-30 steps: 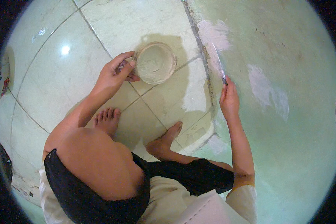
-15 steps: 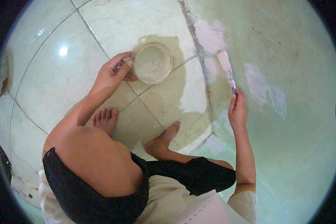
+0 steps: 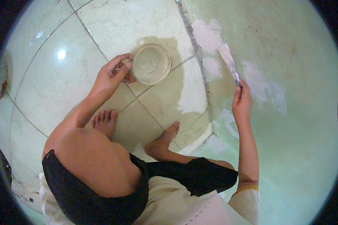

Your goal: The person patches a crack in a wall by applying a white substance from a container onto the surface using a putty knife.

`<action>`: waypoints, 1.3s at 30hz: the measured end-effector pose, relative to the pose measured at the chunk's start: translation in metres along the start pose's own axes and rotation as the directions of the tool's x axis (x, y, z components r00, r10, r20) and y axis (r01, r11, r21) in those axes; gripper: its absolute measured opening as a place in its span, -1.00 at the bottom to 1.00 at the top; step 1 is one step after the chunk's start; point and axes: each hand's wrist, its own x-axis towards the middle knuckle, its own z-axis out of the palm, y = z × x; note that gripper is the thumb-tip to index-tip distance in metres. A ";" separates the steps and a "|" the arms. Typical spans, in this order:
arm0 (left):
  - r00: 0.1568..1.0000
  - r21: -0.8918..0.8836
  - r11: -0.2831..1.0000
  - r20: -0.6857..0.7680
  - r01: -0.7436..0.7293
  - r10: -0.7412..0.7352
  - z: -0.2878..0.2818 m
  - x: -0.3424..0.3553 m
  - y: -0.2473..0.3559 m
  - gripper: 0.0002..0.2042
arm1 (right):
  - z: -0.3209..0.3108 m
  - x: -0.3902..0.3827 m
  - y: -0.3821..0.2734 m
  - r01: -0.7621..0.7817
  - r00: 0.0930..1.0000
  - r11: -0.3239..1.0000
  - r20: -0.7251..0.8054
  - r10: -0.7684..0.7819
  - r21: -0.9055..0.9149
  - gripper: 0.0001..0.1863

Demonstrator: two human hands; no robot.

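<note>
"Putty knife (image 3: 228, 60): whereabouts?"

"In the right hand (image 3: 242, 99), in front of the green wall (image 3: 304, 75), slanting up toward a ragged patch of pale paste (image 3: 206, 33). Long, narrow blade, thickly smeared whitish; short bit of dark handle showing."

"Fingers?"

"Closed around the handle. Blade touching the wall or just clear of it? Impossible to tell."

"And in the left hand (image 3: 112, 73)?"

"Clear round cup (image 3: 152, 64), gripped at the side between thumb and curled fingers. Smooth see-through sides, cloudy film across the bottom. Glossy pale tiles (image 3: 116, 22) beneath, straight grout lines between."

"Rest of the wall?"

"Dull, faintly mottled. Small paste patch (image 3: 213, 66) left of the blade, broad streaky one (image 3: 263, 84) to the right. Rough, crumbly seam (image 3: 198, 56) along the tile edge."
</note>
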 end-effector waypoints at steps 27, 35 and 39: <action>1.000 0.022 1.000 -0.008 0.012 -0.012 0.000 0.000 0.003 -0.61 | -0.017 0.019 -0.046 0.014 0.996 1.000 0.088 -0.016 0.023 -0.66; 1.000 0.007 1.000 0.001 0.002 -0.002 0.004 0.004 0.005 -0.61 | 0.028 0.070 -0.067 -0.112 0.978 0.993 0.173 0.117 -0.036 -0.68; 1.000 0.017 1.000 -0.008 0.001 -0.001 -0.001 0.000 0.002 -0.62 | -0.014 0.030 -0.034 -0.033 0.999 0.999 -0.003 0.033 -0.015 -0.69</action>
